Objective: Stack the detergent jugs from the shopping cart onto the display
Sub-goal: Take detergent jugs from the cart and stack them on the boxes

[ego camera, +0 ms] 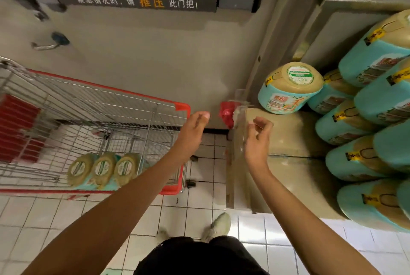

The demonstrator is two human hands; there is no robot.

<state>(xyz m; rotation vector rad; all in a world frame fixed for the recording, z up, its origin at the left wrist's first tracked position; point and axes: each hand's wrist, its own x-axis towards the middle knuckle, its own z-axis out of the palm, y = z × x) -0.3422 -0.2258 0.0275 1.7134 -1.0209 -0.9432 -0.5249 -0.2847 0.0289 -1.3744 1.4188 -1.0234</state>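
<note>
Three teal-and-beige detergent jugs lie side by side in the wire shopping cart at the left. On the beige display platform at the right, one jug lies on its side at the far end, beside a tall stack of jugs. My left hand hovers over the cart's near right corner, fingers relaxed and holding nothing. Above the platform's left edge my right hand hangs with loosely curled fingers and holds nothing, a short way from the lone jug.
A grey emergency door with a push bar stands behind the cart. A red plastic bag sits at the platform's far left corner. The cart has a red child seat. White floor tiles and my feet are below.
</note>
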